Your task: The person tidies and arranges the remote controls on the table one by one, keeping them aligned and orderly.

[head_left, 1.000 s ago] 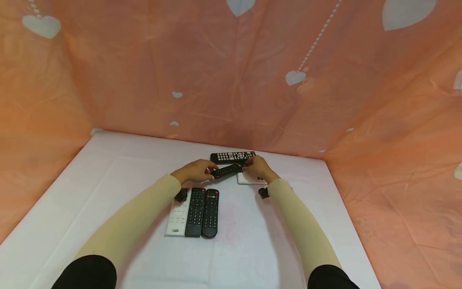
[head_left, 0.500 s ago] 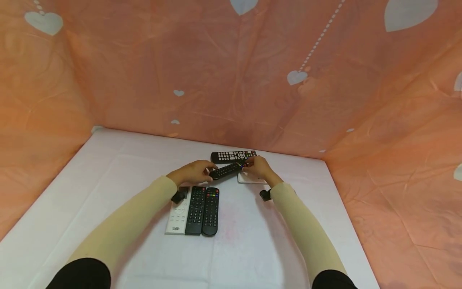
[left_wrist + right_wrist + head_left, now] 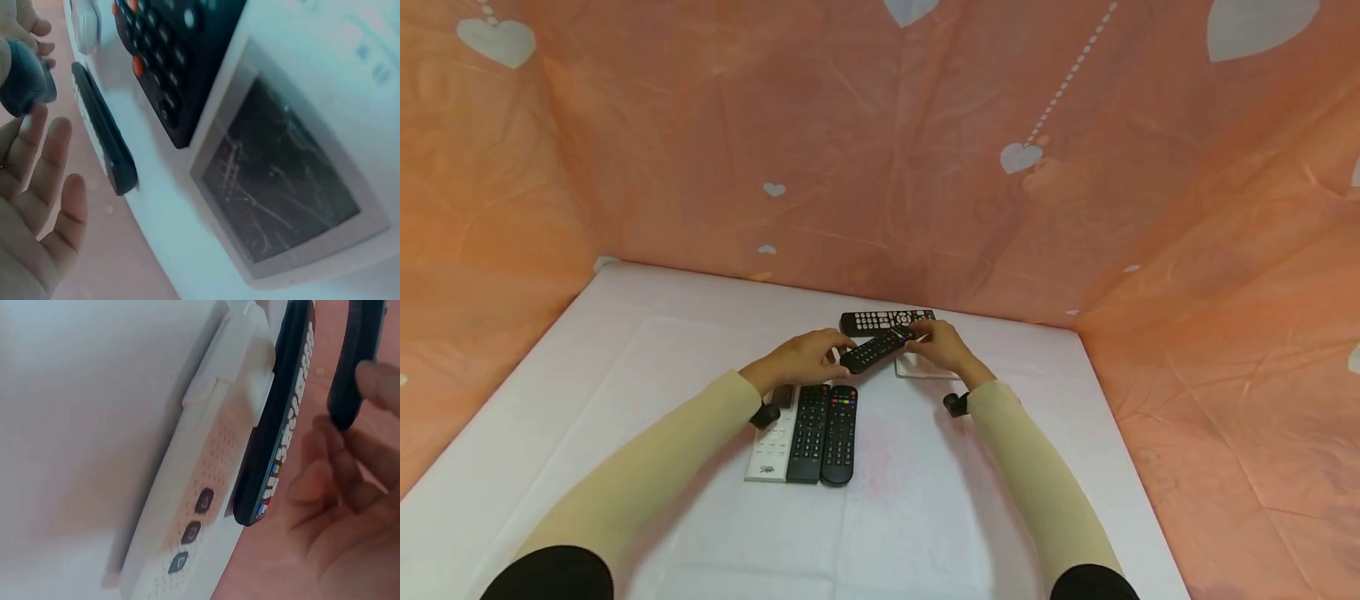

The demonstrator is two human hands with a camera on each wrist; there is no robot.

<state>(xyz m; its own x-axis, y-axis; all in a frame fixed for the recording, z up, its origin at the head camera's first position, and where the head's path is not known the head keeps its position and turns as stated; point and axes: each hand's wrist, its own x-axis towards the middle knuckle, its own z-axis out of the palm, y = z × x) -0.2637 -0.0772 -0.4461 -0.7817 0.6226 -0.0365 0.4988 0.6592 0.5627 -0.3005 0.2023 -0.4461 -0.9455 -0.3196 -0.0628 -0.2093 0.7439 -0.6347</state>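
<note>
Both hands hold one slim black remote control [image 3: 874, 351] above the far part of the white table. My left hand [image 3: 808, 357] pinches its near left end, while my right hand [image 3: 942, 346] pinches the far right end. The remote slants, its right end farther back. In the right wrist view, the held remote [image 3: 356, 359] is between thumb and fingers, clear of the surface. In the left wrist view, its end [image 3: 25, 78] is at the fingers. Behind it lies a black remote with white buttons [image 3: 880, 322]; a white remote [image 3: 921, 365] is partly covered by my right hand.
Nearer me, a row of three remotes lies side by side: a white one with a screen [image 3: 769, 454], a black one [image 3: 807, 442] and a rounded black one [image 3: 839, 442]. My left wrist hangs over the white one. An orange curtain [image 3: 850, 167] bounds the table behind.
The held remote has risen slightly and turned a little more steeply, its right end moving farther up in view. Both hands keep hold. The other remotes stay in place; the head view has shifted slightly.
</note>
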